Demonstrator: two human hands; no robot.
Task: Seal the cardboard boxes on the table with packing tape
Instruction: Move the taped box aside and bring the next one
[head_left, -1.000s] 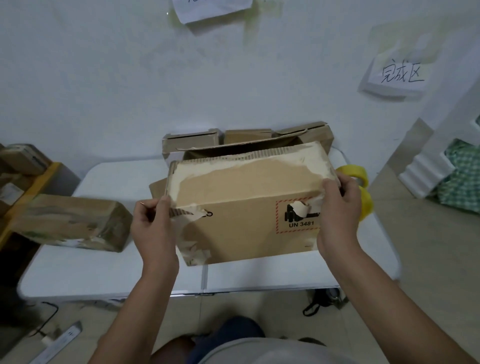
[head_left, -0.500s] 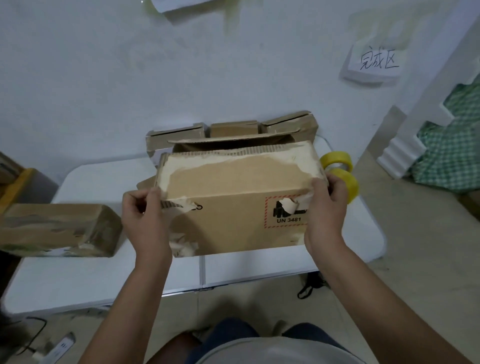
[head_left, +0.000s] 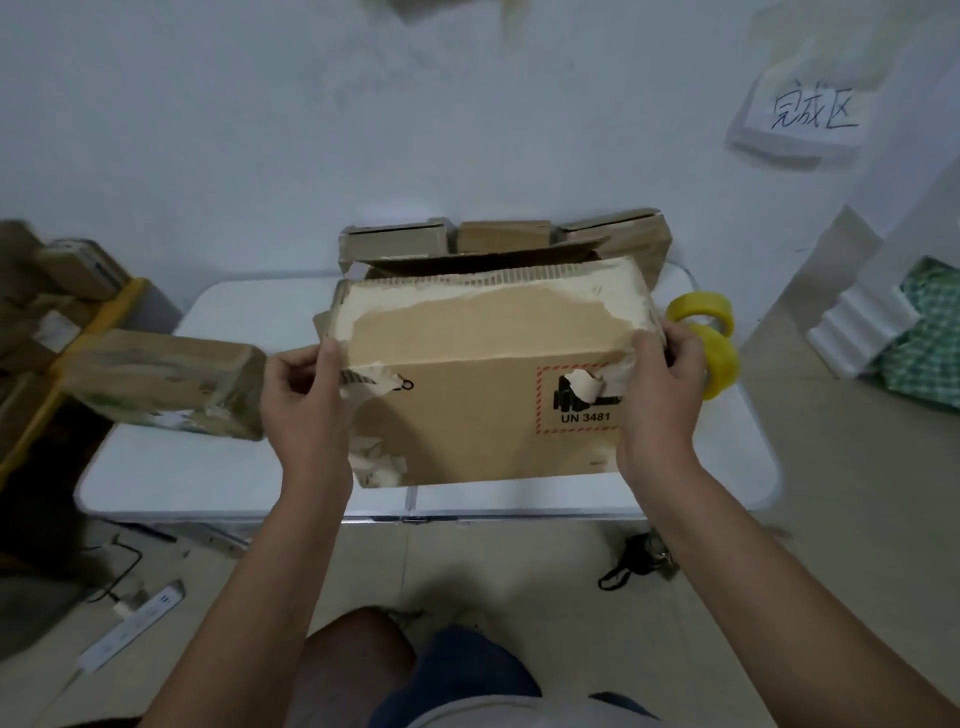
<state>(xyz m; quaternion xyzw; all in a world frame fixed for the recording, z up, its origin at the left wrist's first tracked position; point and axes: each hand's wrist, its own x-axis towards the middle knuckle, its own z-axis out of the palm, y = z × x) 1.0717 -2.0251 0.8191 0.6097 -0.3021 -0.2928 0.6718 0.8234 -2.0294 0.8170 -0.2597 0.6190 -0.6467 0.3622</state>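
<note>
A worn brown cardboard box (head_left: 483, 384) with a red-framed "UN 3481" label stands on the white table (head_left: 218, 467). Its near top flap is folded down, with torn paper along the edges. My left hand (head_left: 306, 395) grips the box's upper left corner. My right hand (head_left: 657, 395) grips the upper right corner, fingers curled over the edge. Two yellow tape rolls (head_left: 709, 338) lie on the table just right of the box, partly behind my right hand.
A taped box (head_left: 161, 382) lies on the table's left side. Several small boxes (head_left: 498, 239) stand behind against the wall. Cardboard in a yellow crate (head_left: 62, 312) sits at far left. A power strip (head_left: 130, 623) and cable lie on the floor.
The view has swung back to the left and tilted down a little. Both hands stay on the box's upper corners, and the box has hardly moved on the table.
</note>
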